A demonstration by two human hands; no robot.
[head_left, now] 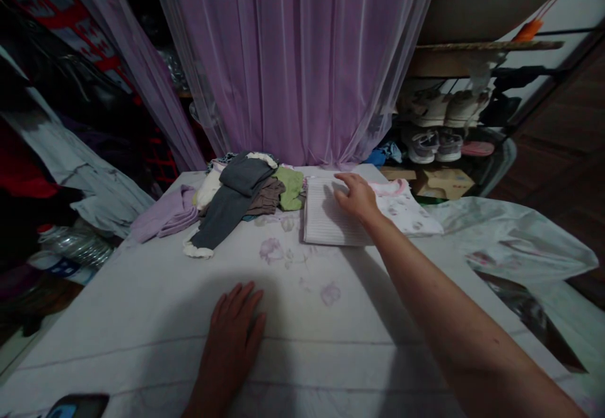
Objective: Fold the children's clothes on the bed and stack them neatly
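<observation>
In the head view, the striped folded cloth (324, 219) lies flat on a flower-printed white cover (331, 330). The right hand (357, 196) is above it, fingers spread and gripping nothing; whether a fingertip touches the fabric I cannot tell. The left hand (236, 317) lies palm down, nearer and to the left of this cloth, also without any object.

I judge the cloth to be light, soft and not fragile. Its layers may slide apart, so a hold at the left folded edge, with all layers together, seems the safest.

Right of the cloth is a printed white shirt with pink collar (404, 213); left of it, a loose garment pile with dark grey trousers (224, 213). The cover has creases near the left hand. Behind the cloth hangs a purple curtain (283, 58); behind and to its right, sneakers (435, 144) stand on a rack.
</observation>
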